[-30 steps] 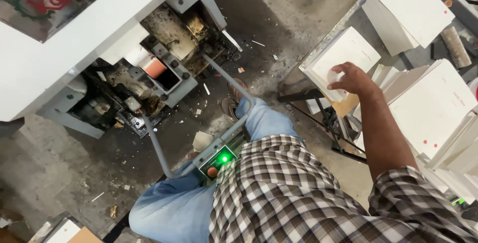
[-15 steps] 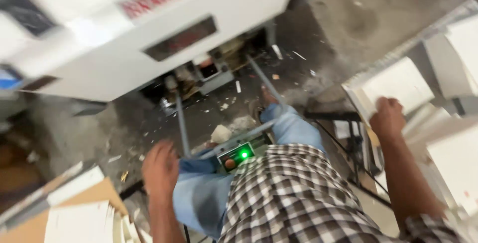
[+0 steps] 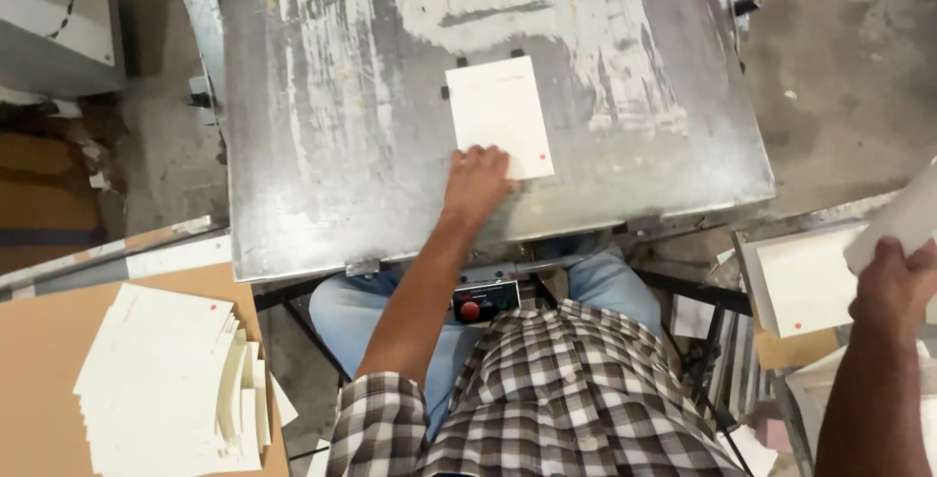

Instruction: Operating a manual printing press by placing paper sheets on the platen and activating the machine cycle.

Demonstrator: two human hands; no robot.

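Now the left hand lies flat on the near corner of the white card mid-tabletop, while the right hand grips another sheet beyond the right edge; a nudge might skew the card.

The sheet in the right hand is blurred and cut off by the right edge; the grip seems closed.

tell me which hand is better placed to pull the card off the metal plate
Left. The left hand already rests on the lower corner of the card on the plate. The right hand is off to the side, holding another sheet.
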